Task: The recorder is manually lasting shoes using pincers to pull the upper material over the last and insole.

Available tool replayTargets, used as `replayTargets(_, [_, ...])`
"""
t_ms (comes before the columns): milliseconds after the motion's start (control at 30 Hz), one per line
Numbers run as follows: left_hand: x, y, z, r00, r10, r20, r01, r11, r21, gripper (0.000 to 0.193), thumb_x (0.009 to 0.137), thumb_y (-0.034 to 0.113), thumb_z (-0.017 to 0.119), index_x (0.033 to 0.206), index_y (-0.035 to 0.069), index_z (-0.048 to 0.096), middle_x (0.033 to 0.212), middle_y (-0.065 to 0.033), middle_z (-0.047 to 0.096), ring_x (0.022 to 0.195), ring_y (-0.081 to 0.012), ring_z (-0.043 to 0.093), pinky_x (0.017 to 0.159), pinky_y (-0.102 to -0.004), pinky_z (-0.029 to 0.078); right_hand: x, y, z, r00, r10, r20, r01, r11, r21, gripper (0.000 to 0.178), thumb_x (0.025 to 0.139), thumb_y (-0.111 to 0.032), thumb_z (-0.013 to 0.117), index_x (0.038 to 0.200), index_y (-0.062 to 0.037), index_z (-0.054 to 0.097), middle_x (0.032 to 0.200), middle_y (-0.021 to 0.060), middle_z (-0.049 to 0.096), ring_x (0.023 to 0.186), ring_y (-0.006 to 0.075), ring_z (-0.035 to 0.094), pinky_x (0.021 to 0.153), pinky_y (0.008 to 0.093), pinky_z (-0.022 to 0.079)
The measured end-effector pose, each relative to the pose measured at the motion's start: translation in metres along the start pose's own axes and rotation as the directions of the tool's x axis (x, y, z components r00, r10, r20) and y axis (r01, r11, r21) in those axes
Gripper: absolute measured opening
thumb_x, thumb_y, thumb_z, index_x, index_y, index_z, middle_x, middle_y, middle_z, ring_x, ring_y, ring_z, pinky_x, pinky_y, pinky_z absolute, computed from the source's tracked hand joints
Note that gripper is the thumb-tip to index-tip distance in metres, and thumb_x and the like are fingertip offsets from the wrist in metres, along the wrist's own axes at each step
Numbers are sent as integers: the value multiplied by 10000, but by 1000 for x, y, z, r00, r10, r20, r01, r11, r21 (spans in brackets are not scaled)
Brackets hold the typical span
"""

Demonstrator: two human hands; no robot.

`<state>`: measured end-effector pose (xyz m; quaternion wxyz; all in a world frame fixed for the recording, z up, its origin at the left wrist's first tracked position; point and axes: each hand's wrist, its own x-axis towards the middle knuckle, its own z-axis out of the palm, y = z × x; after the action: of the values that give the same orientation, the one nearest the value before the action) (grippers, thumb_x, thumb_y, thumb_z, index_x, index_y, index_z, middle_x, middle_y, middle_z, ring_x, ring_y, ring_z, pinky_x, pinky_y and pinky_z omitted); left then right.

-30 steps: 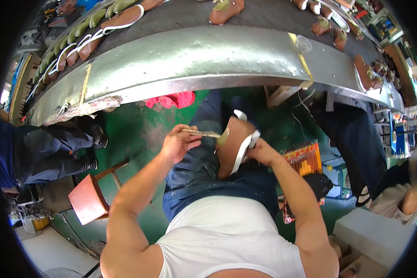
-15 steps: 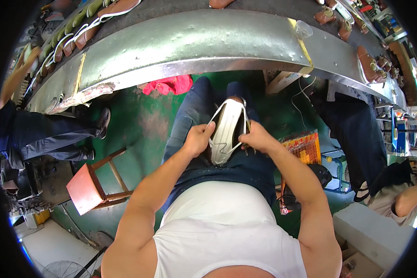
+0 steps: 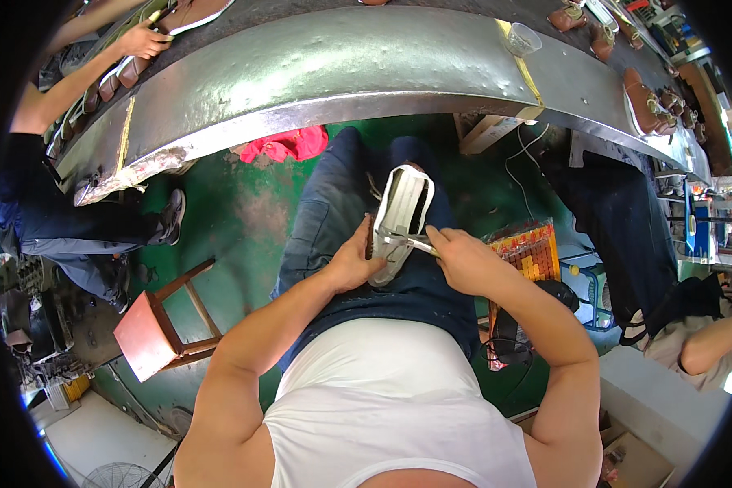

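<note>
A shoe (image 3: pixel 403 202) lies sole up across my lap, with a pale inner sole area and a white strip along its edge. My left hand (image 3: pixel 355 259) is closed round the side of its near end, thumb on the sole. In my right hand (image 3: pixel 462 259) is a pair of metal pincers (image 3: pixel 419 241). Their head rests over the sole close to my left thumb. The fingers of my right hand wrap the handles, so part of the tool is hidden.
A metal-edged bench (image 3: pixel 325 69) curves ahead, with brown shoes (image 3: pixel 644 102) and a clear cup (image 3: pixel 523 39) on it. At the left, a co-worker's hand (image 3: pixel 145 41) touches a shoe. A wooden stool (image 3: pixel 150 333), red cloth (image 3: pixel 285 145) and beaded seat mat (image 3: pixel 533 254) stand or lie around me.
The white strip, held out loosely by both hands before, now lies along the shoe's edge. My right hand has brought the pincers over the sole. A co-worker's hand has reached onto the bench.
</note>
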<state>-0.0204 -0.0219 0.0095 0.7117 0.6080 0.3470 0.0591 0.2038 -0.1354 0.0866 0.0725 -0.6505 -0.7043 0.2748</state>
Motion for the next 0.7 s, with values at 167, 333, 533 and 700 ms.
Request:
replayTargets(167, [-3,8,1,999,15,28,3,836,-548,731,1012,320,378,1544,-59,49,1583,-175,264,1449,-239,278,1174,-312,222,32,-25,-43,940,127,316,-36,960,-278,245,818,-83,601,1027,42,624,836,223,682,787,379,687,729,457,546])
replayTargets(333, [26,2,9,924,-295,-245,85,781,-619,727,1051,544,240,1521,-9,280,1549,-147,356,1397,-250,379,1123,-332,327,36,2,14,996,-75,50,79,992,-100,184,853,-175,659,886,-6,596,745,173,656,709,383,663,663,466,529])
replayTargets(533, [42,-25,0,851,-97,-517,161,984,81,597,1062,432,253,1364,2,538,1259,-266,612,1185,-394,586,1009,-394,444,23,-2,6,998,-18,62,13,997,70,234,880,-173,622,1002,21,573,900,209,642,860,377,645,770,458,527])
replayTargets(700, [35,-16,6,857,155,-492,5,951,309,501,1060,355,300,1390,41,508,1237,-285,601,1115,-453,594,974,-433,470,36,11,-2,987,-2,-162,-8,998,-65,365,858,-100,630,1173,60,536,1006,232,618,943,390,624,798,466,526])
